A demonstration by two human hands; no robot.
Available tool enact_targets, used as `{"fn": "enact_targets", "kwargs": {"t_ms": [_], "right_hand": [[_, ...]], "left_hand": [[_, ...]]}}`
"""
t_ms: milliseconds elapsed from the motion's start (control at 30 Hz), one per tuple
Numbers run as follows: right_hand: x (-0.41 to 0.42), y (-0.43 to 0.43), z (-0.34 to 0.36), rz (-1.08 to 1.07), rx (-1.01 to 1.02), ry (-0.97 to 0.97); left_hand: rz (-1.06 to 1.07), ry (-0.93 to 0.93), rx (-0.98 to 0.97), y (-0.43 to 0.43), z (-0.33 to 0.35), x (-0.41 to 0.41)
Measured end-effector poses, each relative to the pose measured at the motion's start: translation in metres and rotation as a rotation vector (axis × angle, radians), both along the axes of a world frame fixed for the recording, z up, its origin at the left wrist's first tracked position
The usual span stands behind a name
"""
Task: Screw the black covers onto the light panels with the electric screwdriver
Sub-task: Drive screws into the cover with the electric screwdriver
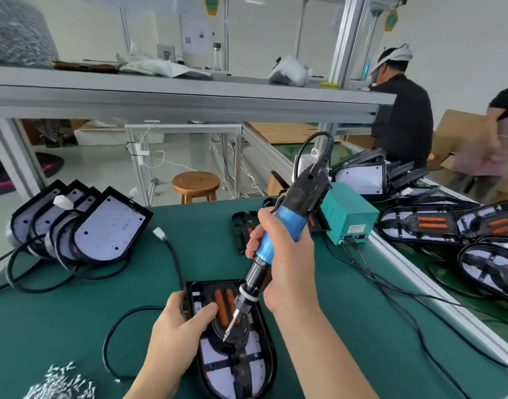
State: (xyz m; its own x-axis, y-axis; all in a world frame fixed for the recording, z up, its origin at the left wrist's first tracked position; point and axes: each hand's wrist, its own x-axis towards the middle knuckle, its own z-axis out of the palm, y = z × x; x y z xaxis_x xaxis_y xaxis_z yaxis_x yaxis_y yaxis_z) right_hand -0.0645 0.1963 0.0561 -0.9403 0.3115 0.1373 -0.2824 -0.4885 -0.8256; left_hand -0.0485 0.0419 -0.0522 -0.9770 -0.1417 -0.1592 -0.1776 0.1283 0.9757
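A light panel [255, 367] with a black cover [241, 341] and two orange strips lies on the green mat near the front edge. My left hand [179, 323] grips its left side, thumb across the cover. My right hand [284, 260] grips the blue and black electric screwdriver [276, 240], tilted, its bit tip [225, 338] down on the black cover. A pile of silver screws [59, 384] lies at the bottom left.
Several bare panels [83, 226] lean stacked at the left, cables trailing. A teal power box [348, 214] stands behind the driver. Covered panels [448, 226] fill the right bench. A wooden stool [195, 182] and two people [402, 116] are beyond the table.
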Motion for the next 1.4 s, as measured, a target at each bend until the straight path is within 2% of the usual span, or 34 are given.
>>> {"fn": "enact_targets", "kwargs": {"t_ms": [233, 933, 1200, 1400], "right_hand": [[0.006, -0.011, -0.002, 0.014, 0.09, 0.051], [0.013, -0.033, -0.02, 0.126, 0.141, 0.072], [0.019, -0.036, -0.023, 0.236, 0.263, 0.206], [0.02, -0.037, -0.025, 0.3, 0.279, 0.262]], "left_hand": [[-0.021, 0.005, 0.022, 0.0, -0.001, 0.001], [0.0, 0.025, -0.048, 0.002, 0.005, 0.002], [0.015, 0.01, -0.048, 0.003, 0.01, 0.003], [0.032, 0.018, -0.061, 0.004, 0.01, 0.003]]}}
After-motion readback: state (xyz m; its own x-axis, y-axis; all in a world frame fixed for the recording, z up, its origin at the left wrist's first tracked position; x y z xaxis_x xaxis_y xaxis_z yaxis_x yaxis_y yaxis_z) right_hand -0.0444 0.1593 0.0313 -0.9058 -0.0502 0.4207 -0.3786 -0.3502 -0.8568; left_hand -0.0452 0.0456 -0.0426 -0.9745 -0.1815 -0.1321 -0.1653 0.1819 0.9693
